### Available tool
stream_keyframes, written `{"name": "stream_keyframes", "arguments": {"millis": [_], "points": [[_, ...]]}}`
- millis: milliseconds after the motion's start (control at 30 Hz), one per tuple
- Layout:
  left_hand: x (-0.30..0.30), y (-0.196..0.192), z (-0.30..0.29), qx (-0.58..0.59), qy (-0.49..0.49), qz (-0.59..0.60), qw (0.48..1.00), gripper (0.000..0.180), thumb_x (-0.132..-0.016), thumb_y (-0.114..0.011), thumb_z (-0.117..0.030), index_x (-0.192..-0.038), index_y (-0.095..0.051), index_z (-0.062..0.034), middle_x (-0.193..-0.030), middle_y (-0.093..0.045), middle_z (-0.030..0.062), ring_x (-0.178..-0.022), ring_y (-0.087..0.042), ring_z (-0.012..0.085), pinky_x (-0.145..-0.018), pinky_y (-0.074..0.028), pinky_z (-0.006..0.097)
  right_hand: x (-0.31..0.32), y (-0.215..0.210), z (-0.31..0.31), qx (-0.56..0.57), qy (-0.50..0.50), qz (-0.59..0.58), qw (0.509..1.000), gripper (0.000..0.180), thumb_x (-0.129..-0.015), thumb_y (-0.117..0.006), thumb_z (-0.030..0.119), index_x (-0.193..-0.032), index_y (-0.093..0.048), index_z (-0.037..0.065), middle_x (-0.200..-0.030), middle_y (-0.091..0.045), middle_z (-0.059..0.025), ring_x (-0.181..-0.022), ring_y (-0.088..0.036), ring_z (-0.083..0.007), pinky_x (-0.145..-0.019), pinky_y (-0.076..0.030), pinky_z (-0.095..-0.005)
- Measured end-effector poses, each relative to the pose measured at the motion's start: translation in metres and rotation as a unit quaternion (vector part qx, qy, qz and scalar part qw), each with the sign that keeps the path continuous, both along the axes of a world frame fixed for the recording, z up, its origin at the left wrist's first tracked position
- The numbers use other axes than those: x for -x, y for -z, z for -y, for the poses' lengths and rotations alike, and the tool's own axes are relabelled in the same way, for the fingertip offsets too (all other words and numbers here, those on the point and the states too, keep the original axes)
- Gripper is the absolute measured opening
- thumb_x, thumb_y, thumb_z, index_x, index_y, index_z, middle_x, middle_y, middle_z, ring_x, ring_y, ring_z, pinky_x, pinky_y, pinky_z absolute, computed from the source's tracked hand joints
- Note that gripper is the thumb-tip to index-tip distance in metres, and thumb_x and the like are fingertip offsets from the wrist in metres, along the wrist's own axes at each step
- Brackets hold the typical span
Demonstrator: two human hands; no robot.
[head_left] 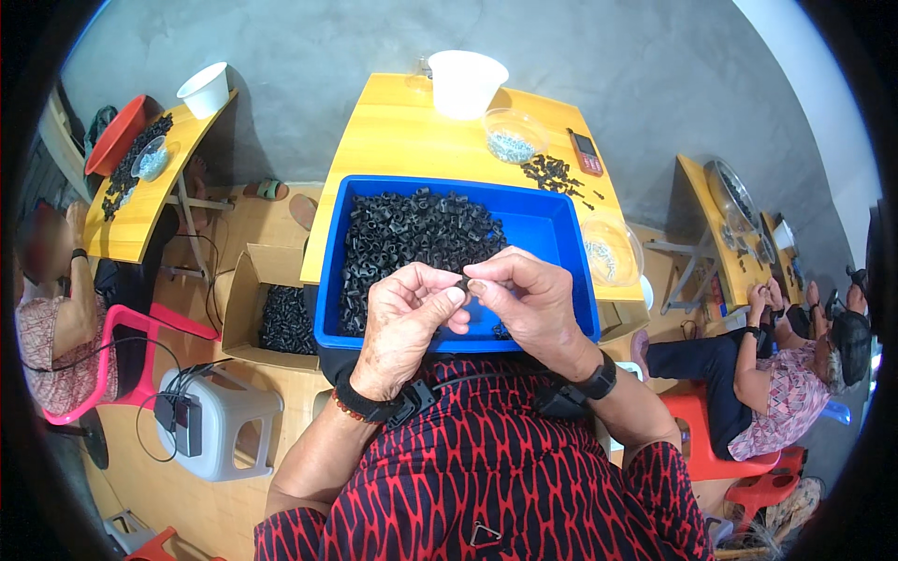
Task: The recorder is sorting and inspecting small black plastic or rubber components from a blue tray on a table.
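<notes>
Table (393, 131), tray (547, 234) roomiest along right edge, hands (407, 313) (528, 299) apparently pinching black piece (463, 282)

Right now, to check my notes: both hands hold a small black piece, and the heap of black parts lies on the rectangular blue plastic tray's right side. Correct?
Wrong side: the head view shows the heap of black parts on the left side of the rectangular blue plastic tray. The left hand and right hand hold a small black piece.
</notes>
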State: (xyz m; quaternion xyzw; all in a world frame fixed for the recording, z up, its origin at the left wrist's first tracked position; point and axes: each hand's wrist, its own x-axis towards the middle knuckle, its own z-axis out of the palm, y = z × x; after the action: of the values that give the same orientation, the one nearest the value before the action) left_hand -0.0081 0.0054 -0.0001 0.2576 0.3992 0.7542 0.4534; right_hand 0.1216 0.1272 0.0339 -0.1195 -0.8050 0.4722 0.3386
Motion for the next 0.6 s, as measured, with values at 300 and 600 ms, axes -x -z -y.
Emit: {"name": "stream_keyframes", "arguments": {"millis": [300,600], "points": [[-0.004,-0.002,0.0,-0.018,-0.02,-0.038,0.999,0.009,-0.091,-0.068,0.0,-0.1,-0.064,0.0001,-0.09,-0.071,0.0109,-0.071,-0.067,0.0141,-0.065,-0.058,0.027,0.003,0.004,0.001,-0.008,0.002,-0.014,1.0,0.011,-0.087,-0.071,-0.003,-0.097,-0.069,0.001,-0.083,-0.066,-0.0071,-0.074,-0.064,-0.0141,-0.064,-0.05,-0.0261],[-0.001,-0.003,0.001,-0.011,-0.004,-0.058,0.998,0.01,-0.091,-0.069,-0.001,-0.101,-0.065,-0.0015,-0.089,-0.07,0.0109,-0.067,-0.064,0.0128,-0.06,-0.055,0.025,-0.003,-0.004,0.0,-0.038,-0.011,-0.013,0.999,0.011,-0.087,-0.068,-0.004,-0.097,-0.069,0.001,-0.086,-0.068,-0.0095,-0.077,-0.066,-0.0182,-0.066,-0.052,-0.0289]]}}
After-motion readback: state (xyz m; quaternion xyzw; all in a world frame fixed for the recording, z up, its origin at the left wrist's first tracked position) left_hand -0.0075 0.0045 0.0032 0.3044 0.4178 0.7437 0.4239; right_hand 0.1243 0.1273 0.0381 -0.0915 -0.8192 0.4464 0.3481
